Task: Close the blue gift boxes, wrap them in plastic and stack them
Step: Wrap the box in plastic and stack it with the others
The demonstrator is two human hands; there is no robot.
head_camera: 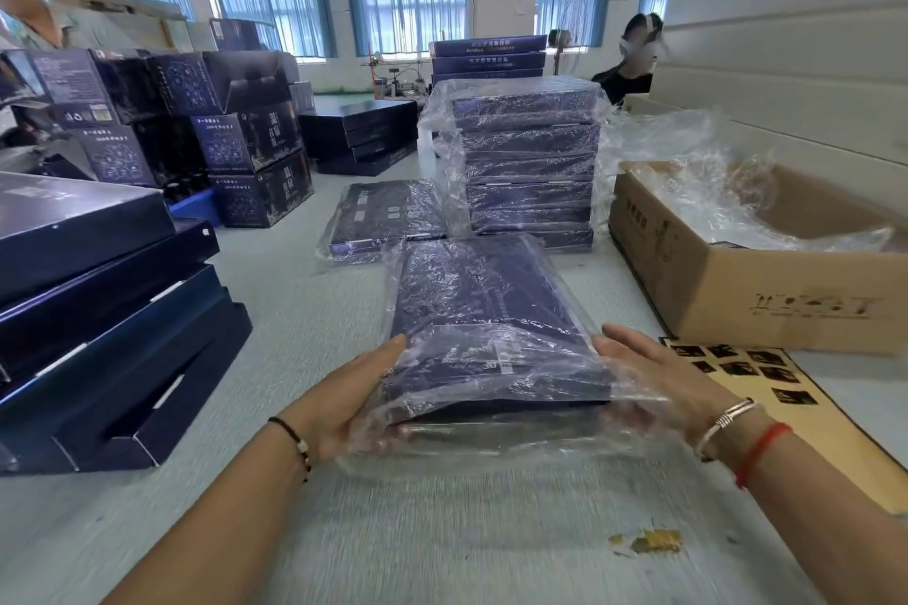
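The biggest worry is the tall stack of wrapped boxes [528, 162] at the far side of the table [304, 359]: about seven, though the film blurs the joints. Its loose plastic makes each layer slippery, and one more box set off-centre could, I'd guess, slide or tip the pile.

On the left sits a stack of unwrapped boxes [98, 310], four that I can count, some flaps still open. It overhangs unevenly, so pulling one out carelessly could drag its neighbours.

To the right is one cardboard carton [737, 280] holding crumpled clear bags; I cannot count them.

Beside the tall stack lies one single wrapped box [388, 216], flat on the table.

Nearest, the blue gift box [491, 324] being worked on lies flat, already inside its plastic bag [491, 447], with the bag's open mouth slack toward the person. The left hand [344, 403] and right hand [658, 378] press flat against its two sides, fingers extended, clamping it between them. Bare palms on film grip poorly, so a lift could let it slip out.
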